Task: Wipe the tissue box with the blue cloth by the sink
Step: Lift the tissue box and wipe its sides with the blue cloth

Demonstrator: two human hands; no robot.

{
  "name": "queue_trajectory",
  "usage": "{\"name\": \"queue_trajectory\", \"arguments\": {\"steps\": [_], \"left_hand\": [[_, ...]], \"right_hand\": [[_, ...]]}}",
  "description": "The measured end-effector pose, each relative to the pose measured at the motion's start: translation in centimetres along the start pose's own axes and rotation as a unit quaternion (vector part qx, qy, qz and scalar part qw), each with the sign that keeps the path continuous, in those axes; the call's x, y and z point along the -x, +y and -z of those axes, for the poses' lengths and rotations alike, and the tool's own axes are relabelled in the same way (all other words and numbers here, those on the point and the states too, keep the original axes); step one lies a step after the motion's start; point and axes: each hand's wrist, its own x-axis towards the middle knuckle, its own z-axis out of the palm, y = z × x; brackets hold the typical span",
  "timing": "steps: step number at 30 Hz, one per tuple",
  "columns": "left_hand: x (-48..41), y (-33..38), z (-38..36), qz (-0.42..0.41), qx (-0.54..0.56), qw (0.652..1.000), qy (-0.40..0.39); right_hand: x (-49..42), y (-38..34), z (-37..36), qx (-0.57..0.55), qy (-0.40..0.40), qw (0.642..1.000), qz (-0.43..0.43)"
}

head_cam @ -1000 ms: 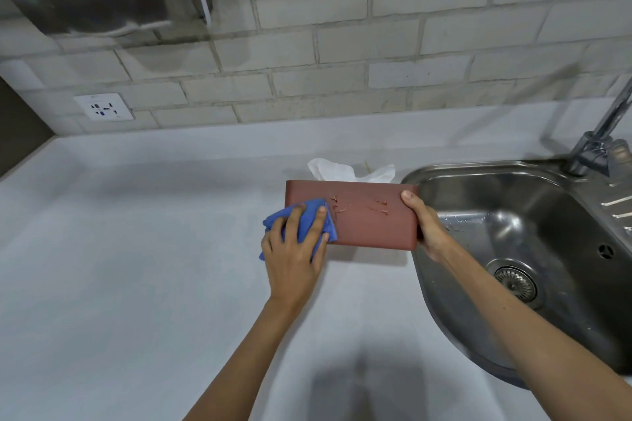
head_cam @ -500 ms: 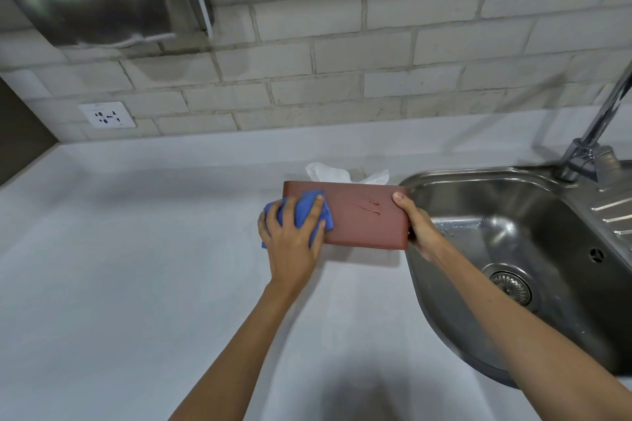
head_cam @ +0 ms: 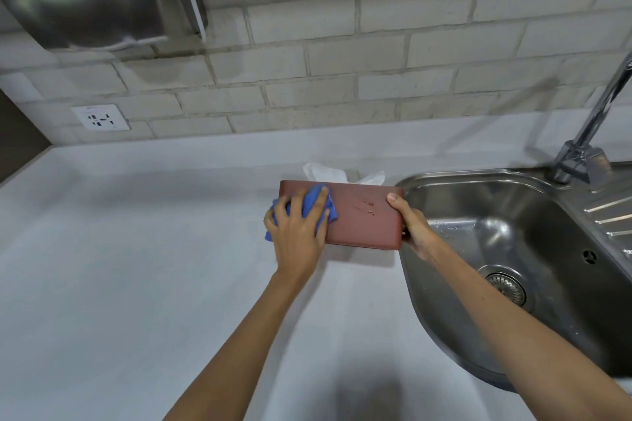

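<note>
Wiping is under way on the tissue box (head_cam: 362, 215), which is held tilted just above the desk (head_cam: 136, 267) beside the sink (head_cam: 513, 236). The blue cloth (head_cam: 309, 207) is pressed flat against its left part under the left hand (head_cam: 297, 232), whose grip is clenched on it, while the right end is grasped by the right hand (head_cam: 412, 227). For a good wipe, even pressure should probably be carried rightward across the small marks (head_cam: 366, 207), with the box kept steady.

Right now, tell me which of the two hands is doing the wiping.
The left hand: it presses the blue cloth against the tissue box. The right hand has no cloth and only grips the box's sink-side end.
</note>
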Motion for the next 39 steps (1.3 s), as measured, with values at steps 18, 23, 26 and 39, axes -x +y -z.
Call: {"name": "queue_trajectory", "arguments": {"steps": [18, 23, 26, 39], "left_hand": [[-0.7, 5.5, -0.2, -0.053, 0.030, 0.998, -0.022], [2.5, 2.6, 0.5, -0.134, 0.024, 0.991, -0.008], [0.0, 3.2, 0.3, -0.030, 0.023, 0.999, -0.009], [-1.0, 5.2, 0.1, 0.018, 0.021, 0.999, -0.018]], "right_hand": [[-0.5, 0.0, 0.2, -0.002, 0.007, 1.000, -0.001], [-0.5, -0.1, 0.3, 0.005, -0.001, 1.000, -0.013], [-0.5, -0.2, 0.3, 0.012, -0.007, 1.000, -0.016], [-0.7, -0.3, 0.5, 0.020, -0.030, 0.999, -0.028]]}}
